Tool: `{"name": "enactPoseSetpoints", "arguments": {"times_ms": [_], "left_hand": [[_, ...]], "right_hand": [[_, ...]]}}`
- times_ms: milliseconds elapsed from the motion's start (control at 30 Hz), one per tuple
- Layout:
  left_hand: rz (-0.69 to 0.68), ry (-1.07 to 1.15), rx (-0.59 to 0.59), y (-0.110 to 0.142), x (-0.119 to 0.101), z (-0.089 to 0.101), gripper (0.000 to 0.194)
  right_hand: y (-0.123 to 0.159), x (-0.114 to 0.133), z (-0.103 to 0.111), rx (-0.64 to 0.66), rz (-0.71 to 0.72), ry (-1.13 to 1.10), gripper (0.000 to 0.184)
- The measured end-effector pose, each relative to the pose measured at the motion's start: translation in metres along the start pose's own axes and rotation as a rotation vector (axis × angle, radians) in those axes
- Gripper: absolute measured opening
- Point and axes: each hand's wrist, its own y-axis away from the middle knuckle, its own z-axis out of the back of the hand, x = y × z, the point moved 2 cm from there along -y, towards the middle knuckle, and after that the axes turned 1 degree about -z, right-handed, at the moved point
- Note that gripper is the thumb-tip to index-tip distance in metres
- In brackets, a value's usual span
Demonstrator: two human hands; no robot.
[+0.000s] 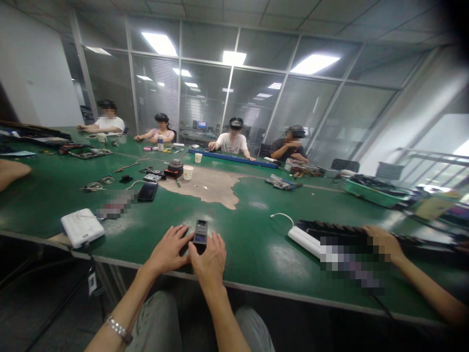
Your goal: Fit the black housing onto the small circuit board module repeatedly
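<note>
A small dark grey box-shaped device (pixel 201 231) with buttons and a little screen stands on the green table just ahead of me. My right hand (pixel 209 259) is around its near end, thumb on the left side and fingers along the right. Resting on the tabletop to the left is my left hand (pixel 169 250), its fingers spread and their tips close to the device. Whether those tips touch it, I cannot tell. The lower part of the device is hidden behind my right hand.
A white power bank-like box (pixel 82 228) and a black phone-like slab (pixel 148 191) lie to the left. Paper cups (pixel 188 172) stand mid-table. On the right, another person's hand (pixel 384 243) rests by a white bar (pixel 306 243). Several people sit opposite; a green basket (pixel 377 193) holds cables.
</note>
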Motion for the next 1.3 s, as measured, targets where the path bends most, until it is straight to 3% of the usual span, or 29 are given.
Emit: {"name": "enactPoseSetpoints", "arguments": {"times_ms": [233, 433, 633, 867, 1300], "left_hand": [[0.024, 0.016, -0.006, 0.0, 0.0, 0.001, 0.079], [0.012, 0.051, 0.003, -0.001, -0.001, 0.002, 0.078], [0.017, 0.059, -0.009, -0.003, 0.003, -0.001, 0.087], [0.029, 0.049, -0.011, -0.003, 0.001, -0.001, 0.074], [0.014, 0.007, -0.019, -0.005, -0.001, -0.002, 0.066]], "right_hand": [[-0.005, 0.007, 0.001, -0.052, 0.018, -0.073, 0.056], [-0.023, 0.013, 0.02, -0.166, 0.101, -0.175, 0.056], [-0.03, -0.006, 0.038, -0.246, 0.146, -0.186, 0.058], [-0.016, -0.045, 0.03, -0.159, 0.059, -0.084, 0.056], [-0.003, -0.06, 0.017, -0.088, 0.047, 0.066, 0.065]]}}
